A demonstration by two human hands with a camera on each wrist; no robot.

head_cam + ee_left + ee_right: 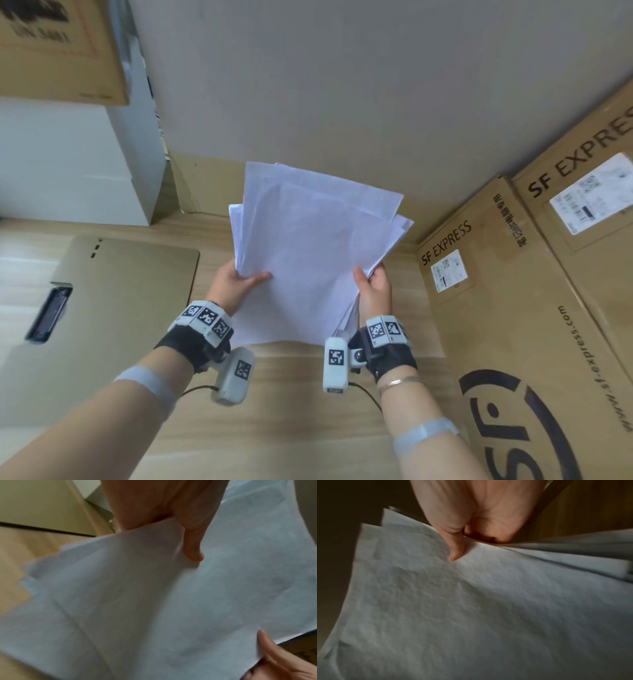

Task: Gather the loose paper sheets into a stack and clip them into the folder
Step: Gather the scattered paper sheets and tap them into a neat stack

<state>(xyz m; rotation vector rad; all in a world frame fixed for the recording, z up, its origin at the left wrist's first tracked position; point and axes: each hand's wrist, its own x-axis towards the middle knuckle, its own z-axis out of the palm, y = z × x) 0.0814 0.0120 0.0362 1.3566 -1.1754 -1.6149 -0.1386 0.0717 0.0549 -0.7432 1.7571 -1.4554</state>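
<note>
While fanned, sheets (pixel 308 246) in two hands (pixel 236 284).

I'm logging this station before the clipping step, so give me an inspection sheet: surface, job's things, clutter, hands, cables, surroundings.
Surface: light wooden desk, bare in front of the person.
Job's things: paper sheets held above the desk, fanned and uneven, not yet squared; folder lies open at left, its clip holds no paper.
Clutter: nothing seen.
Hands: left hand grips the sheets' left edge, thumb on top; right hand grips the right edge.
Cables: thin black leads run from the wrist cameras.
Surroundings: SF Express cartons at right; white box at back left.
</note>
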